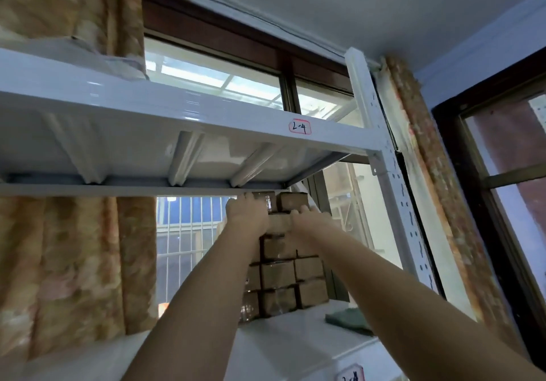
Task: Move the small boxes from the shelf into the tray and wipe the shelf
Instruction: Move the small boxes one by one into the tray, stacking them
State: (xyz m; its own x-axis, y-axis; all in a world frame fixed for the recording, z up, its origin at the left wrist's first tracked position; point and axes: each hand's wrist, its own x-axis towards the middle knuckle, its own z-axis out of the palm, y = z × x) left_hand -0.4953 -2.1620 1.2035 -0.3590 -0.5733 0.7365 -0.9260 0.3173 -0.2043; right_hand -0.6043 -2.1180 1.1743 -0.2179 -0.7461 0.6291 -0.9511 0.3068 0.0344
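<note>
Several small brown cardboard boxes (pixel 280 277) stand stacked in a tall pile on the white metal shelf (pixel 295 336), reaching almost to the shelf board above. Both my arms stretch up to the top of the pile. My left hand (pixel 246 215) and my right hand (pixel 307 221) grip one small box (pixel 279 222) from its two sides, near the top rows. A folded green cloth (pixel 348 320) lies on the shelf to the right of the pile. No tray is in view.
The upper shelf board (pixel 183 112), labelled 2-4, hangs close above the pile. A white perforated upright (pixel 399 188) stands at the right. Patterned curtains (pixel 74 262) hang at the left, and a barred window lies behind the shelf.
</note>
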